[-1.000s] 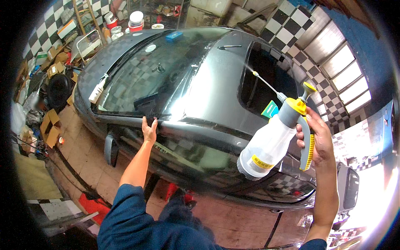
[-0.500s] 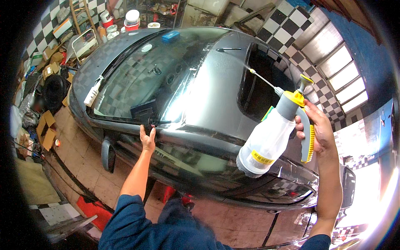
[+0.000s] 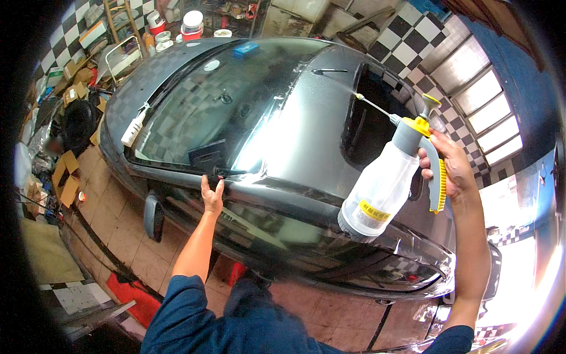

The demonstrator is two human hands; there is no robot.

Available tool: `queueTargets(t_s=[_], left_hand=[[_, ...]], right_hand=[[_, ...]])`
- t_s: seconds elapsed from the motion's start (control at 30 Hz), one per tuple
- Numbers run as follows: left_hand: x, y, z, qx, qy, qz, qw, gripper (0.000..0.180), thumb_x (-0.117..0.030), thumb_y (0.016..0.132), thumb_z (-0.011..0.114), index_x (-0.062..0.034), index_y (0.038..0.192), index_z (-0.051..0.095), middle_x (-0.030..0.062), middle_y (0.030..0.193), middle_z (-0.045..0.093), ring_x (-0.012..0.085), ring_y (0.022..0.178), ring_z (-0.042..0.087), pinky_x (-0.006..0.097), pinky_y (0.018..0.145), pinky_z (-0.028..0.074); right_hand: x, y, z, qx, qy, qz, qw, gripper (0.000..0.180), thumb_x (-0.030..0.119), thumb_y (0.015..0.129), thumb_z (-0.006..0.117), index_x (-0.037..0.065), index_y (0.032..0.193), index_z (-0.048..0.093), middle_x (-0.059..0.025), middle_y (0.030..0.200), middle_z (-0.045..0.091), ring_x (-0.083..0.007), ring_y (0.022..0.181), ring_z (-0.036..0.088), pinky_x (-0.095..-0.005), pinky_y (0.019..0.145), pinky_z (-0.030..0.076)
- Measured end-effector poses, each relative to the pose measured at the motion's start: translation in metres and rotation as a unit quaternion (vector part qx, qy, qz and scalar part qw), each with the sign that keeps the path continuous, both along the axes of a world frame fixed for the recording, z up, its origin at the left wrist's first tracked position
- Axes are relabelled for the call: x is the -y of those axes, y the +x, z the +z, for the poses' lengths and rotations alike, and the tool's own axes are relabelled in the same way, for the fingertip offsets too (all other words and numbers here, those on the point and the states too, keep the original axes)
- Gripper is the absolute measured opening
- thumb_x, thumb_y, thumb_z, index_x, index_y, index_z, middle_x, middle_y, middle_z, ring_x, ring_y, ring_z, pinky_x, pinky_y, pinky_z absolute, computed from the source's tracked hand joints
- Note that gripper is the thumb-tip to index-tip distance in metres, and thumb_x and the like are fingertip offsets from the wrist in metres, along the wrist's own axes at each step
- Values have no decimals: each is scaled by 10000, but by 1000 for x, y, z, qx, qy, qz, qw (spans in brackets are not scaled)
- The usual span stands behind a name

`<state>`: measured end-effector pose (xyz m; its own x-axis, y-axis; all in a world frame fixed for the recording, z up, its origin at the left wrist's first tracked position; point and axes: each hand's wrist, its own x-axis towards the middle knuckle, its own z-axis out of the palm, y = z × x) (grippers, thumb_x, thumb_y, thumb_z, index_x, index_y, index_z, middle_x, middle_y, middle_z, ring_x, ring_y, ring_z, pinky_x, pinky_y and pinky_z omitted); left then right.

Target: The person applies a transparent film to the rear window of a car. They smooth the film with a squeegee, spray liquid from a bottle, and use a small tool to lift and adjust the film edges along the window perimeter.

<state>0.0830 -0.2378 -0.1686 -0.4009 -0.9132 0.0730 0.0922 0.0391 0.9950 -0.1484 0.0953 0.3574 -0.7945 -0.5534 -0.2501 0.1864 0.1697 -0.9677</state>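
Note:
My right hand (image 3: pixel 451 162) is wrapped round the grey handle of a pump sprayer (image 3: pixel 380 183), which has a translucent white tank and a yellow collar. Its long thin nozzle points left over the roof of a dark grey car (image 3: pixel 309 138), and a fine mist leaves the tip. At the near lower corner of the windshield (image 3: pixel 194 118), my left hand (image 3: pixel 212 197) has its thumb and fingers around the end of a black flat-bladed tool (image 3: pixel 207 154). That tool lies against the glass, and its grip is partly hidden by my fingers.
A white spray bottle (image 3: pixel 135 127) hangs at the windshield's lower left, and a blue block (image 3: pixel 245 49) lies on the far glass. The side mirror (image 3: pixel 154 218) juts out near my left arm. Cardboard boxes (image 3: pixel 66 180) and clutter line the left. Buckets (image 3: pixel 192 26) stand behind.
The sprayer has shifted slightly right and its tank has risen a little, with mist still coming from the nozzle. My left hand stays at the windshield corner; the whole view has moved slightly.

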Motion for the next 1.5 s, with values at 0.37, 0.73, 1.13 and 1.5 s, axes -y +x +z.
queueTargets(t_s=[0.37,0.73,1.13,1.5], left_hand=[[-16,-6,20,32,-37,48,998,692,-374,849,626,61,1324,371,212,1318,389,317,1212,387,386,1029,282],[-16,-3,38,-47,-43,-27,998,294,-237,885,595,-32,1082,525,45,991,528,174,867,486,328,853,394],[-16,1,33,-9,-46,-23,999,323,-269,856,604,-15,1043,534,130,1004,496,250,948,478,360,835,394],[-14,-1,28,4,-84,-3,996,315,-237,883,599,-24,1104,530,47,1017,532,164,889,485,316,819,391]], right_hand=[[7,-10,-2,-6,12,2,1000,338,189,957,459,61,1255,366,-65,742,554,-101,566,545,-220,435,473],[17,-26,-3,-14,17,9,1000,277,177,954,452,61,1198,392,-69,753,553,-92,579,543,-211,453,478],[21,-34,-6,5,23,38,999,284,177,951,448,55,1201,390,-74,752,556,-107,581,546,-237,455,481],[14,-33,-3,-20,25,16,999,314,169,950,439,40,1230,375,-75,745,550,-110,577,541,-231,451,477]])
